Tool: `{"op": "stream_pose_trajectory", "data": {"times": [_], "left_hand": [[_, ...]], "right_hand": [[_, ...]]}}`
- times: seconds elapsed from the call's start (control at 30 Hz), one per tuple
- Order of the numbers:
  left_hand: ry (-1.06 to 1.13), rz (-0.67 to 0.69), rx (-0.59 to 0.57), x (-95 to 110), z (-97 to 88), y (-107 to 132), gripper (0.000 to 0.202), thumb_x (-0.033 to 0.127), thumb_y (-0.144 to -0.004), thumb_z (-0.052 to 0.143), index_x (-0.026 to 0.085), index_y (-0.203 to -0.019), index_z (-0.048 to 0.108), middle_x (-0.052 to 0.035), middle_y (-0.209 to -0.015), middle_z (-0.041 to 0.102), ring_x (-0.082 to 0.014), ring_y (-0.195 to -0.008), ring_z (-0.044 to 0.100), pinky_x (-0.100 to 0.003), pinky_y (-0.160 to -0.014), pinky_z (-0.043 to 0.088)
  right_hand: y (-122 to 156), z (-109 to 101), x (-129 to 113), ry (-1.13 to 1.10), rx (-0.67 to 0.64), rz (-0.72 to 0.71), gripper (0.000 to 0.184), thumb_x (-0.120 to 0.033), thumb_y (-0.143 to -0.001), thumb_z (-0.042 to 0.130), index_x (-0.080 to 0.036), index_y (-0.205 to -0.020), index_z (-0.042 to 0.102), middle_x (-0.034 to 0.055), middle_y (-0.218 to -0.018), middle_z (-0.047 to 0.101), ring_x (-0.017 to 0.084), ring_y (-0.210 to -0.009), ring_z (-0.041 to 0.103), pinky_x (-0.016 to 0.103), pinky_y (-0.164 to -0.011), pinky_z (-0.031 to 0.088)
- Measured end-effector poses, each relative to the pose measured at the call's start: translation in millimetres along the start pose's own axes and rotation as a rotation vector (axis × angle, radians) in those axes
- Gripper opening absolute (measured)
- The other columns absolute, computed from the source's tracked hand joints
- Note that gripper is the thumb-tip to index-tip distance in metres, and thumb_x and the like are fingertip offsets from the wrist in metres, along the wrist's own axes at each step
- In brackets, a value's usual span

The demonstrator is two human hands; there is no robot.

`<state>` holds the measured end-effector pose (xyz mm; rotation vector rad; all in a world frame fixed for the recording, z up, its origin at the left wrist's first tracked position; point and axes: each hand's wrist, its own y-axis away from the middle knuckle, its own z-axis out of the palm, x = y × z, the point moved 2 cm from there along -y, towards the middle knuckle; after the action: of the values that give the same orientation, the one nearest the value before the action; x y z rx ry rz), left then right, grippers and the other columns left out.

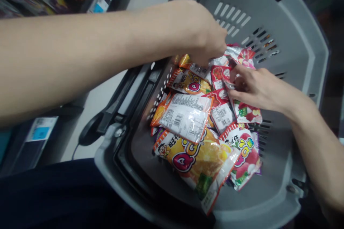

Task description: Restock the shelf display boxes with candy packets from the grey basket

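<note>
Both hands are down in a grey shopping basket (301, 61) that holds a loose heap of candy packets, and the step in hand looks like sorting through that heap, gathering packets at its far end. The left hand (204, 34) reaches across from the left with its fingers curled downward, pinching at the top of the pile near an orange packet (188, 80); whether it has a packet fully gripped I cannot tell, since the fingertips are hidden under the knuckles. The right hand (255, 87) comes in from the right and is closed on a red packet (221, 77), thumb on top, fingers beneath — that packet sits in the upper middle of the basket, resting against its neighbours. Its long axis seems to run roughly from the far wall toward the viewer, one end pointing up toward the slotted wall; its exact outline is blurred among overlapping wrappers. Nearer the viewer, a large yellow-orange packet (199, 157) lies flat, slanted from upper left to lower right, with a face-down white-backed packet (185, 116) overlapping its top. The next move, in my judgement, calls for a firm pinch and a clean lift, so that the slippery wrappers beside the red one do not drag along. Shelf price tags (40, 130) show at the left.
</note>
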<state>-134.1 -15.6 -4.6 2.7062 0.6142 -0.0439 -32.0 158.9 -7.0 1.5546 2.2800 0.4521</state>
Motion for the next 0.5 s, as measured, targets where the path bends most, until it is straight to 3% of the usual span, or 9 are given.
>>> {"op": "stream_pose_trajectory", "data": {"times": [0.1,0.2,0.33,0.4,0.5], "left_hand": [[0.016,0.031,0.056,1.2,-0.1,1.1,0.045,0.035,-0.099,0.057,0.016,-0.137,0.07,-0.0188,-0.125,0.071,-0.0496,-0.11,0.071,-0.071,-0.089,0.06],[0.019,0.036,0.071,2.1,1.3,1.4,0.042,0.035,-0.099,0.056,0.023,-0.135,0.073,-0.0167,-0.129,0.07,-0.0443,-0.113,0.071,-0.065,-0.092,0.062],[0.017,0.006,0.073,2.1,1.6,1.6,0.052,0.038,-0.098,0.057,0.025,-0.147,0.065,-0.0164,-0.129,0.07,-0.0422,-0.113,0.071,-0.06,-0.094,0.062],[0.038,0.006,0.079,1.7,1.1,1.9,0.06,0.042,-0.097,0.055,0.024,-0.154,0.057,-0.0174,-0.129,0.07,-0.0454,-0.111,0.071,-0.061,-0.092,0.061],[0.073,0.034,0.095,0.9,1.3,2.0,0.064,0.042,-0.097,0.054,0.022,-0.157,0.053,-0.0195,-0.129,0.07,-0.0487,-0.111,0.071,-0.064,-0.09,0.061]], "right_hand": [[-0.3,-1.6,-1.8,-0.012,-0.004,-0.006,0.053,-0.05,-0.096,0.041,-0.009,-0.123,0.059,0.0123,-0.083,0.067,0.024,-0.065,0.057,0.039,-0.066,0.043],[-1.4,0.1,-2.3,0.035,-0.028,-0.039,0.063,-0.05,-0.099,0.036,-0.005,-0.135,0.06,0.015,-0.086,0.068,0.026,-0.069,0.06,0.041,-0.07,0.045],[-2.1,1.8,-4.9,0.013,-0.054,-0.033,0.07,-0.05,-0.105,0.032,-0.006,-0.158,0.044,0.0137,-0.083,0.067,0.03,-0.073,0.062,0.047,-0.078,0.05],[-2.3,1.4,-7.5,0.01,-0.065,-0.023,0.065,-0.052,-0.108,0.032,-0.009,-0.151,0.052,0.0129,-0.081,0.066,0.028,-0.071,0.06,0.047,-0.08,0.051],[-2.4,0.4,-9.9,0.032,-0.08,0.021,0.045,-0.047,-0.107,0.037,-0.013,-0.122,0.064,0.0119,-0.079,0.064,0.023,-0.065,0.056,0.044,-0.074,0.05]]}}
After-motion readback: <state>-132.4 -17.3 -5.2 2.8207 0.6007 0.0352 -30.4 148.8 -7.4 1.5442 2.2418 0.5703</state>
